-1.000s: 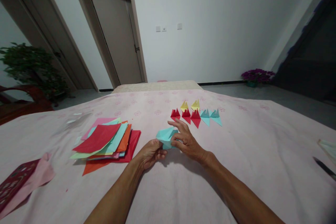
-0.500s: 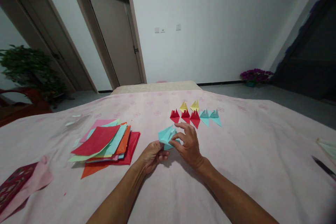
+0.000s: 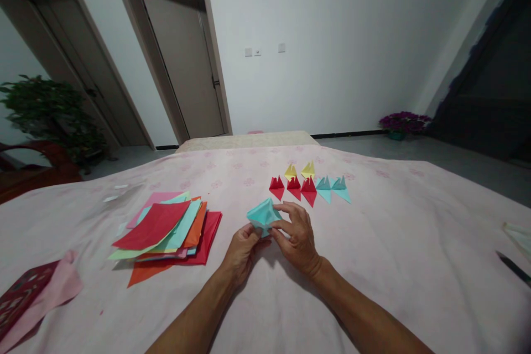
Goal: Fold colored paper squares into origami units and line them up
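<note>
A partly folded sheet of light-blue origami paper point(image 3: 264, 214) is held up between both hands, a little above the cloth. My left hand point(image 3: 244, 249) pinches its lower left edge between thumb and fingers. On the other side, my right hand point(image 3: 295, 235) grips the right edge with thumb and fingertips. Just beyond the hands stand several folded paper cranes: red ones point(image 3: 293, 188), light-blue ones point(image 3: 340, 188) and yellow ones point(image 3: 308, 170).
Left of my hands lies a loose stack of coloured paper point(image 3: 166, 229). A dark red patterned packet point(image 3: 27, 290) with pink paper point(image 3: 62, 285) is at the near left. A dark pointed tool point(image 3: 513, 266) rests at the right. Pale floral cloth point(image 3: 398, 243) covers the table.
The blue paper has tilted and shifted slightly left, its folds now closer together. My right hand has moved its fingers in along the paper's right edge; the left keeps its pinch.
</note>
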`<state>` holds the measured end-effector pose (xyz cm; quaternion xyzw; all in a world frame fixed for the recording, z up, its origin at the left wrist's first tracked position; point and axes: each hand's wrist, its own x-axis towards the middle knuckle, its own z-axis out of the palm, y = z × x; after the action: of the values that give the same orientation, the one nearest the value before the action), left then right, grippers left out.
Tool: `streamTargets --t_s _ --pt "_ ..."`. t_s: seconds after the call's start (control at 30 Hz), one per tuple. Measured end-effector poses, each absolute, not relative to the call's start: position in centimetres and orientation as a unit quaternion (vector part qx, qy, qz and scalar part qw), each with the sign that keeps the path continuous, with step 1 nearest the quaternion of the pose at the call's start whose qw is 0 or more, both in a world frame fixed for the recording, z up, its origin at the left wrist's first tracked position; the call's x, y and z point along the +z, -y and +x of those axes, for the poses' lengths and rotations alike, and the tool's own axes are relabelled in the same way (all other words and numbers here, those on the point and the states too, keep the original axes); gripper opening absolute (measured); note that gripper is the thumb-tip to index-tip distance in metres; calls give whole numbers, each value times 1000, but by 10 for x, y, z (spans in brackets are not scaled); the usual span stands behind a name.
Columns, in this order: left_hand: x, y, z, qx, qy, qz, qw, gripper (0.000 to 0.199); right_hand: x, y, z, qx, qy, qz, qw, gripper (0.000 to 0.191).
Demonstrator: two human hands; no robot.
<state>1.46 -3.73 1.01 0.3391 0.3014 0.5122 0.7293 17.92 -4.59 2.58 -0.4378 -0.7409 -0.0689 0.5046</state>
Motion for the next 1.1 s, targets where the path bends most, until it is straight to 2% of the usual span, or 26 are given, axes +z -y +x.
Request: streamTargets --t_s 0.27,0.63,0.77,0.97,1.1 --pt "5 39 20 553 -359 364 658 41 26 45 174 -37 719 -444 533 5" --pt "5 40 23 547 -365 381 650 36 32 46 165 15 657 -494 568 13" --pt "2 41 21 525 -377 410 644 39 33 46 162 52 636 -504 582 6" --pt "0 41 22 508 -386 444 629 37 33 44 161 96 608 -497 611 9" --pt "2 41 22 515 -384 454 618 32 29 41 159 177 564 -499 634 7"
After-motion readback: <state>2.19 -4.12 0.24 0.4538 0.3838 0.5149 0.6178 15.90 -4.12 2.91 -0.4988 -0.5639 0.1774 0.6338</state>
